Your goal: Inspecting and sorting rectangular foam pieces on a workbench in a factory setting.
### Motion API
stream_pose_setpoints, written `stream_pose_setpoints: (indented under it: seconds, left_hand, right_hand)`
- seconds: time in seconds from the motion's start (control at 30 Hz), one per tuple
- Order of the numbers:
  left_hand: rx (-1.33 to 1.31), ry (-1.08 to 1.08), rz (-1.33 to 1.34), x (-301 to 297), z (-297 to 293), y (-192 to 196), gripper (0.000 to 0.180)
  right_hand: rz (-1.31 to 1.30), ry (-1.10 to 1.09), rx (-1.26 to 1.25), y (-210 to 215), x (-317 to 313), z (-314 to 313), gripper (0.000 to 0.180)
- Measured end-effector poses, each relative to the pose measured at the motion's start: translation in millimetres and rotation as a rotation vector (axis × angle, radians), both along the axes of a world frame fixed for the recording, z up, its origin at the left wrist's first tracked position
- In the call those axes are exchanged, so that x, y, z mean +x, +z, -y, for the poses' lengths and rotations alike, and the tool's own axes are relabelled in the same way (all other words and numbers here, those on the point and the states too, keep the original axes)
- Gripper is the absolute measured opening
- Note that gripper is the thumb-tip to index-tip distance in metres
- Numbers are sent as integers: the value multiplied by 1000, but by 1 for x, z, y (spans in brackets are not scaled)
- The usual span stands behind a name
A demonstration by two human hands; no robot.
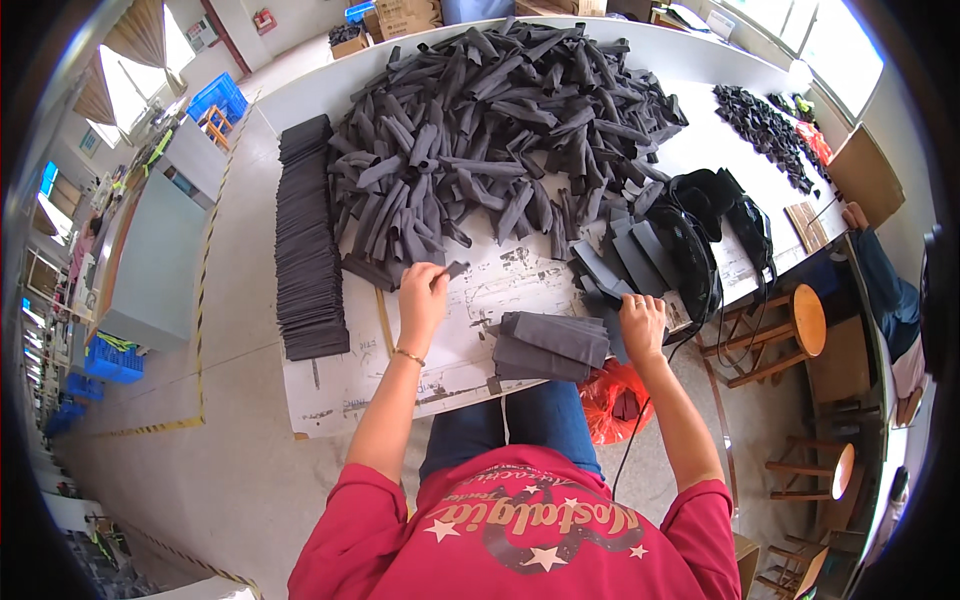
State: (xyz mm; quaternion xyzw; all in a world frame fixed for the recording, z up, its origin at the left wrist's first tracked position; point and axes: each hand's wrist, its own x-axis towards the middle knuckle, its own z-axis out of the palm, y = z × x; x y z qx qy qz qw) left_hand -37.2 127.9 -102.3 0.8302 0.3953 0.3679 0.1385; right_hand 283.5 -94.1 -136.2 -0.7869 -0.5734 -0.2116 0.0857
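My left hand (424,292) is closed in a pinch on a dark grey fabric piece; its short end (457,270) sticks out past the fingertips. It is at the near edge of a large heap of curled dark grey fabric pieces (480,130). My right hand (643,322) has its fingers bent over a flat grey fabric piece (612,322), beside several flat pieces (640,255) fanned out by a black device with cables (690,240). Between my hands, a small stack of flat fabric pieces (548,346) lies near the front edge.
A long, tight row of stacked dark pieces (308,240) lines the left side of the white table (470,300). A red plastic bag (615,400) hangs below the front edge. Small black pieces (765,130) lie at the far right. Wooden stools (808,320) stand right.
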Motion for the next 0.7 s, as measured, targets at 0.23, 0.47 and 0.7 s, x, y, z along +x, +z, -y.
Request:
stream_pose_setpoints:
  seconds: [0.23, 0.47, 0.7]
  left_hand:
    - [-895, -123, 975, 10, 6, 46, 23]
    - [-1232, 100, 1309, 2, 2, 30, 38]
    - [-1356, -129, 1413, 9, 29, 45, 38]
  right_hand:
    - [-226, 33, 287, 42, 4, -15, 29]
    - [-499, 208, 295, 122, -46, -29, 34]
    - [-748, 442, 283, 142, -118, -20, 30]
